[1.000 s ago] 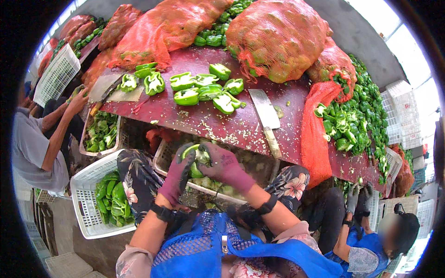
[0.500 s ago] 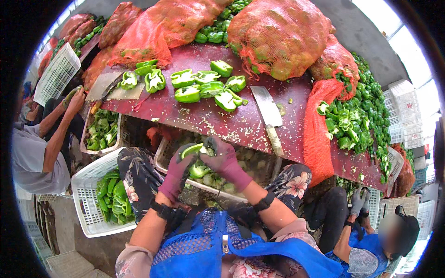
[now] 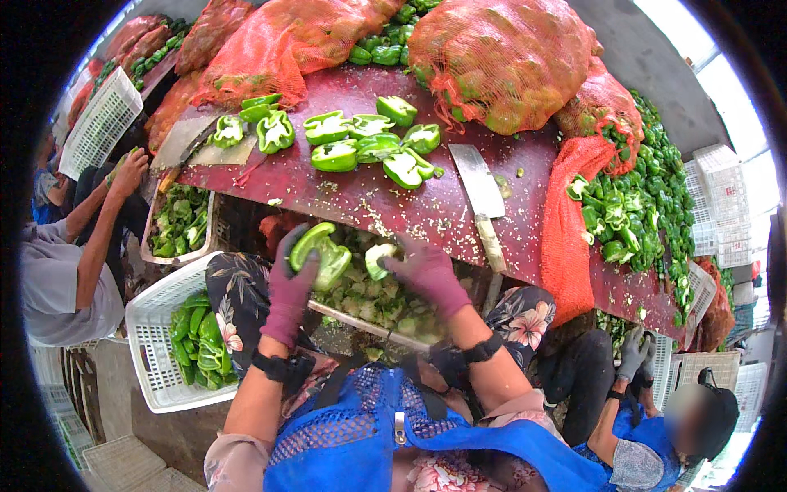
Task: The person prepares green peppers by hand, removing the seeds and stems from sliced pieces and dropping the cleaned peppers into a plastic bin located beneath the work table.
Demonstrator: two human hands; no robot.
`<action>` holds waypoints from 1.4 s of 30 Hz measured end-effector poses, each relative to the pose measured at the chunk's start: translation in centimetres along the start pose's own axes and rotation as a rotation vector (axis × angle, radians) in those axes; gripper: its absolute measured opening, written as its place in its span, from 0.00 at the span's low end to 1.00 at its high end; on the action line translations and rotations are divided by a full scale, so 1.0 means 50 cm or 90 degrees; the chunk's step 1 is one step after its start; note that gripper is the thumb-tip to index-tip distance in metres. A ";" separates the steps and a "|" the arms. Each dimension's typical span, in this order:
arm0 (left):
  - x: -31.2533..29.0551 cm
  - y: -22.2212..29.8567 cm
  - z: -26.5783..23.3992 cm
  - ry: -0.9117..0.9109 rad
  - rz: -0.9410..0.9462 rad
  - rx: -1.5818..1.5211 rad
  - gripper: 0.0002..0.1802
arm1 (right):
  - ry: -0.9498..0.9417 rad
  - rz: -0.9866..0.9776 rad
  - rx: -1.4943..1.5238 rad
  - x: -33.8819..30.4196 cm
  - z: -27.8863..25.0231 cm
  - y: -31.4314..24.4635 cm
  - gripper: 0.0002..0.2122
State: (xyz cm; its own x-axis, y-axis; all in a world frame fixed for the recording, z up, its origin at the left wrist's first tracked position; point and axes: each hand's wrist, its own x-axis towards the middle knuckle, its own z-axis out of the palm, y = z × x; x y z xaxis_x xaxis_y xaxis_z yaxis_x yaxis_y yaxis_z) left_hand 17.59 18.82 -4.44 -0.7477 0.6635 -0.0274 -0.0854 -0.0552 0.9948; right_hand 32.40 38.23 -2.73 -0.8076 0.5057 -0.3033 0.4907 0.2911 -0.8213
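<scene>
My left hand (image 3: 290, 283), in a dark-tipped purple glove, grips a hollowed green bell pepper half (image 3: 329, 261), its inner side showing. Across from it my right hand (image 3: 425, 277), gloved alike and slightly blurred, has a pale seedy pepper core (image 3: 379, 261) at its fingertips, apart from the pepper half. Both hands are above a crate (image 3: 369, 322) of pepper cores and scraps between my knees. On the red tabletop (image 3: 328, 197) beyond lie several cut pepper halves (image 3: 379, 148) and a wide-bladed knife (image 3: 478, 184).
A white basket (image 3: 152, 369) of hollowed peppers stands by my left knee. Red mesh sacks (image 3: 500, 61) and a heap of green peppers (image 3: 656, 197) line the table's far and right sides. Co-workers sit left (image 3: 74, 271) and right (image 3: 648, 443); another knife (image 3: 190, 152) lies far left.
My hands have moved apart. The core, earlier hidden between them, is now separate from the pepper half and by my right fingertips; the left hand has shifted up and left with the half.
</scene>
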 end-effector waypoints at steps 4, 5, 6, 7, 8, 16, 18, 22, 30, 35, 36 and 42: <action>-0.034 0.079 0.112 -0.221 0.268 0.634 0.41 | 0.013 -0.132 -0.131 0.021 0.078 0.046 0.23; -0.022 0.071 0.087 -0.168 0.339 0.626 0.40 | 0.011 -0.138 -0.130 0.018 0.075 0.019 0.23; -0.006 0.062 0.051 -0.115 0.407 0.614 0.40 | 0.056 -0.141 -0.211 0.008 0.065 -0.020 0.22; 0.006 0.060 0.011 -0.028 0.362 0.641 0.37 | 0.100 -0.145 -0.291 0.008 0.061 -0.042 0.22; 0.013 0.098 -0.014 0.024 0.402 0.637 0.34 | 0.102 -0.137 -0.296 0.018 0.044 -0.028 0.22; -0.073 0.220 -0.388 0.375 -0.032 1.072 0.34 | 0.365 -0.134 -0.438 0.181 -0.112 -0.008 0.24; -0.106 0.193 -0.428 0.407 -0.026 1.050 0.36 | 0.368 -0.139 -0.440 0.227 -0.111 -0.009 0.21; -0.104 0.176 -0.388 0.414 0.135 0.887 0.32 | 0.337 0.037 -0.349 0.270 -0.127 0.007 0.21; -0.018 0.192 -0.086 0.099 0.282 0.539 0.32 | 0.210 0.026 -0.177 0.171 -0.093 0.071 0.28; 0.027 0.074 0.066 -0.086 0.144 0.435 0.34 | 0.116 0.003 -0.190 0.112 -0.061 0.026 0.31; 0.043 0.027 0.078 -0.088 0.152 0.408 0.34 | 0.116 0.003 -0.191 0.099 -0.056 0.008 0.31; 0.121 -0.105 0.135 -0.116 0.055 0.352 0.31 | 0.268 -0.078 -0.630 0.073 -0.040 -0.003 0.37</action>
State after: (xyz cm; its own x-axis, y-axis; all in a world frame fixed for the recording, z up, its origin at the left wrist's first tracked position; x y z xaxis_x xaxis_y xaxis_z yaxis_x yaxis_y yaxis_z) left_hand 17.96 28.17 -9.17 -0.6077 0.7938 0.0255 0.3639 0.2498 0.8973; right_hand 30.01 41.66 -2.77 -0.7845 0.6121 0.0992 0.6132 0.7896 -0.0229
